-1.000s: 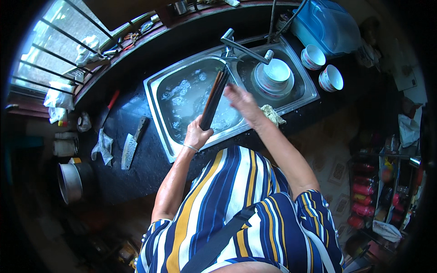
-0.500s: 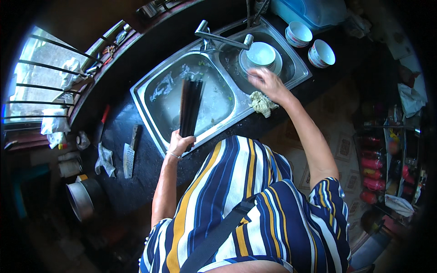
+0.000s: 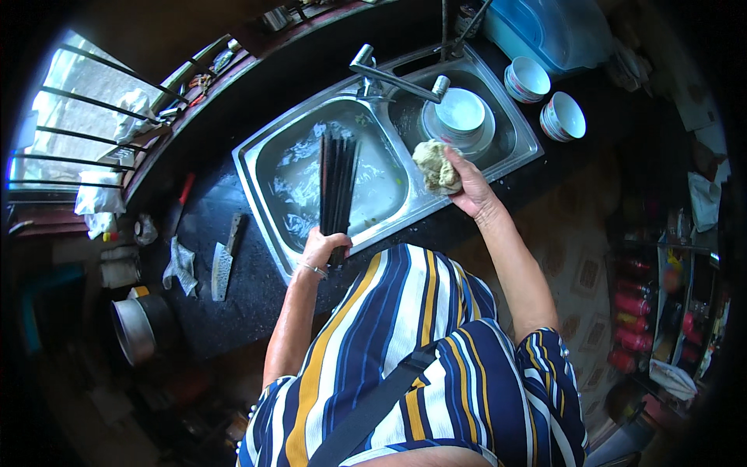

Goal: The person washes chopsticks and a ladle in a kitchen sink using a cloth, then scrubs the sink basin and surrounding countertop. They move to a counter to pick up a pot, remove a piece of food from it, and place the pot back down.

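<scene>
A bundle of dark chopsticks (image 3: pixel 338 183) is gripped near its lower end by my left hand (image 3: pixel 324 249). The sticks fan out slightly as they point away over the left basin (image 3: pixel 261 194) of the steel sink, which holds water. My right hand (image 3: pixel 471 187) is closed around a crumpled cream dishcloth (image 3: pixel 436 165) at the near edge of the right basin (image 3: pixel 510 128). Just beyond the cloth, a stack of white bowls (image 3: pixel 459 110) sits on a plate in that basin, below the faucet (image 3: pixel 401 80).
Two small stacks of bowls (image 3: pixel 527 78) stand on the dark counter right of the sink, near a blue plastic container (image 3: pixel 545 31). On the left lie a cleaver (image 3: pixel 223 268), a rag (image 3: pixel 181 266) and a red-handled tool (image 3: pixel 185 191). A metal pot (image 3: pixel 134 331) is farther left.
My right hand has moved back from the bowls and taken hold of the dishcloth, lifting it from the sink's edge. My left hand still holds the chopsticks.
</scene>
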A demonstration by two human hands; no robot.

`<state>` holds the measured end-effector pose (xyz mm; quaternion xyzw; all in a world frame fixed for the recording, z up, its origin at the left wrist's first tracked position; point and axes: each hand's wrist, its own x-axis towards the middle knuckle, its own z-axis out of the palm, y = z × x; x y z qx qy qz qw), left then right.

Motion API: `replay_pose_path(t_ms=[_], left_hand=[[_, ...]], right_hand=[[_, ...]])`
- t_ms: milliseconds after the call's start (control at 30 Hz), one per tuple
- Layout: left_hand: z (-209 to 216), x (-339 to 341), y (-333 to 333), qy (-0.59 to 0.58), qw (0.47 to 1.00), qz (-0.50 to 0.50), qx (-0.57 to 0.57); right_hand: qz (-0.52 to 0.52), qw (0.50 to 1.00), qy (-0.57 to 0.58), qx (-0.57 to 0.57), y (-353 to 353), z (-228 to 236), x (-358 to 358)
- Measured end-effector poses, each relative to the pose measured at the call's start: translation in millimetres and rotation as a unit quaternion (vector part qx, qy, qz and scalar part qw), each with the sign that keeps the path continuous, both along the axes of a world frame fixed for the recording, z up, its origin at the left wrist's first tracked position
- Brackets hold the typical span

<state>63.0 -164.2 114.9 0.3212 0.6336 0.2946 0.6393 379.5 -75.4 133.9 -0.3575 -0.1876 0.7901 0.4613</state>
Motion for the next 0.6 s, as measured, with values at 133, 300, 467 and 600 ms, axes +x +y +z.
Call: replay_pose_path(t_ms=[133, 300, 467, 600], left_hand=[[22.7, 21.4, 13.9, -0.112, 0.994, -0.020, -0.001], [44.9, 27.2, 17.4, -0.270, 0.962, 0.026, -0.038], [47.9, 19.6, 17.6, -0.268, 0.963, -0.037, -0.014], [52.6, 12.9, 2.8, -0.286, 0.956, -0.067, -0.023]], right_hand=[[-0.031, 0.980, -0.157, 0.121, 14.8, 30.2, -34.0], [0.045, 0.649, -0.569, 0.503, -14.0, 81.6, -107.6], [0.014, 0.496, -0.646, 0.580, 2.4, 55.5, -129.9], [-0.059, 0.656, -0.656, 0.369, 75.6, 40.6, -118.7]])
